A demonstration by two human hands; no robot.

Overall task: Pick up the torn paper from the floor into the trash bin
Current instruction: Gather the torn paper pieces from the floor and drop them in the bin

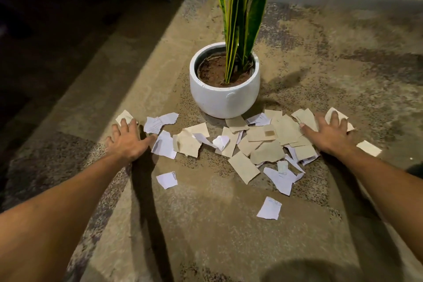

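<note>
Torn paper [258,142], beige and white, perhaps printed, litters carpet [206,224].

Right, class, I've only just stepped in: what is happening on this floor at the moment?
A person is leaning over a rug strewn with torn paper, white and beige scraps lying in front of a white plant pot. The left hand lies flat and spread at the left end of the scatter, and the right hand lies flat on scraps at the right end. Neither hand has lifted anything yet. A few white pieces lie apart, nearer the person. No trash bin is in view.
</note>
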